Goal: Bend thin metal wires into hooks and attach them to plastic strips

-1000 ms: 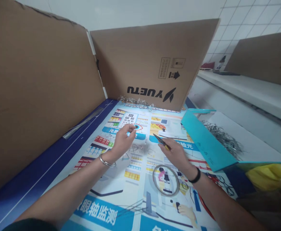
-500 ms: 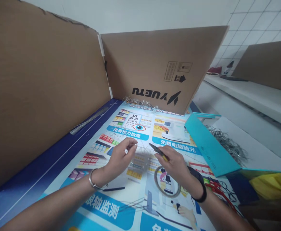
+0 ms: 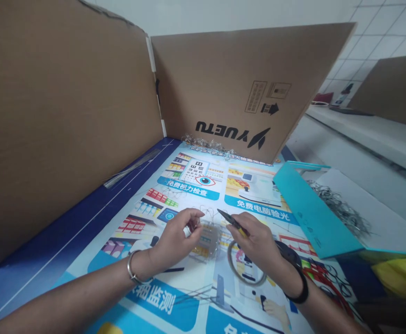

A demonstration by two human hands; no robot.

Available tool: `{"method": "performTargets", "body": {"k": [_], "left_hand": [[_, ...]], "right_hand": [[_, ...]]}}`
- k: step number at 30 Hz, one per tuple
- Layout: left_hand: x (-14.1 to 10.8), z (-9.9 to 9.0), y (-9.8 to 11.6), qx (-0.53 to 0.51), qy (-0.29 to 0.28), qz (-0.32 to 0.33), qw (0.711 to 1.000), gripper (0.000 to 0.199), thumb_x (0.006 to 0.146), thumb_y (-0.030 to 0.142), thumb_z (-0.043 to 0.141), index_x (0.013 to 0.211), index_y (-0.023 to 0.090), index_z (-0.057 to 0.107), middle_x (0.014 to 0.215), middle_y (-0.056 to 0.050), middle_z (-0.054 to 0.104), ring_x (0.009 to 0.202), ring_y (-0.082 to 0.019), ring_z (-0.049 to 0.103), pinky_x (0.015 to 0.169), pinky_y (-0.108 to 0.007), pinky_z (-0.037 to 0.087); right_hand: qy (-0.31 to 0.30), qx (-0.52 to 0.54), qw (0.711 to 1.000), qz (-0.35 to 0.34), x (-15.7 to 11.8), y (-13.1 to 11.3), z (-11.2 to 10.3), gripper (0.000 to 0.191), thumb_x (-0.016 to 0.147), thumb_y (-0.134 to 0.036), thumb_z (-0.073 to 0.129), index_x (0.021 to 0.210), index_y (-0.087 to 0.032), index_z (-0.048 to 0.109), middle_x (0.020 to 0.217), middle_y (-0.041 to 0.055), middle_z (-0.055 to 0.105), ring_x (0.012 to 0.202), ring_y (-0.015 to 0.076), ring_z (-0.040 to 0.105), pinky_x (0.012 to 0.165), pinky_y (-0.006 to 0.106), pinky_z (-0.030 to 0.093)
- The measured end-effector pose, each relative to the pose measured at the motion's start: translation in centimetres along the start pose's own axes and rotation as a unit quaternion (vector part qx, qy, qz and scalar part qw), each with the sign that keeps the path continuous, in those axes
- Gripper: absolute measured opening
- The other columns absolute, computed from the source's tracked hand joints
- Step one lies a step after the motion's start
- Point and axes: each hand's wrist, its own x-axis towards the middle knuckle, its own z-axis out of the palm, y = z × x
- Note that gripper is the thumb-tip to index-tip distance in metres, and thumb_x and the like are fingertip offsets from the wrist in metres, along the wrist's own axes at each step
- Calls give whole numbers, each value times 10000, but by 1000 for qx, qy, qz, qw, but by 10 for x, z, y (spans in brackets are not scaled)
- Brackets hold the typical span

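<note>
My right hand (image 3: 255, 236) is closed around needle-nose pliers (image 3: 233, 221) with dark jaws and a yellow handle. Their tip points up and left, a little way from my left fingers. My left hand (image 3: 180, 236) is closed in a pinch, with a thin bent wire (image 3: 208, 214) showing at its fingertips; its far parts are hard to make out. Below the hands lies a printed poster (image 3: 175, 208). A grey ring (image 3: 231, 266) rests on it, partly covered by my right hand. Several straight thin wires (image 3: 192, 297) lie nearer to me.
Tall cardboard panels (image 3: 237, 65) stand behind and at left, with a heap of wire pieces (image 3: 206, 144) at their foot. At right, a turquoise box (image 3: 314, 218) holds tangled wire (image 3: 342, 208). Red and black cords (image 3: 328, 283) and yellow cloth (image 3: 399, 276) lie nearer.
The view has shifted slightly, so the panels and box appear further right. Both hands keep their grips and stay close together, with small shifts in the fingers and wire.
</note>
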Motion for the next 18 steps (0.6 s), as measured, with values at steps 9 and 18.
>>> {"method": "performTargets", "body": {"k": [9,18], "left_hand": [[-1,1,0,14,-3,-19,1000,236,732,115,535,963,161,535,734,5,553,671,-118,551,655,-261,463],[-1,3,-2,22,18,-9,1000,193,742,121,531,925,183,522,698,28,523,648,-109,535,634,-245,453]], "right_hand": [[-9,-55,997,-54,-6,6,4,178,848,-220,549,1014,-172,591,874,82,632,838,194,581,724,330,506],[-18,-73,995,-64,-8,9,6,186,848,-219,541,1022,-174,587,883,79,630,850,195,582,736,337,511]]}}
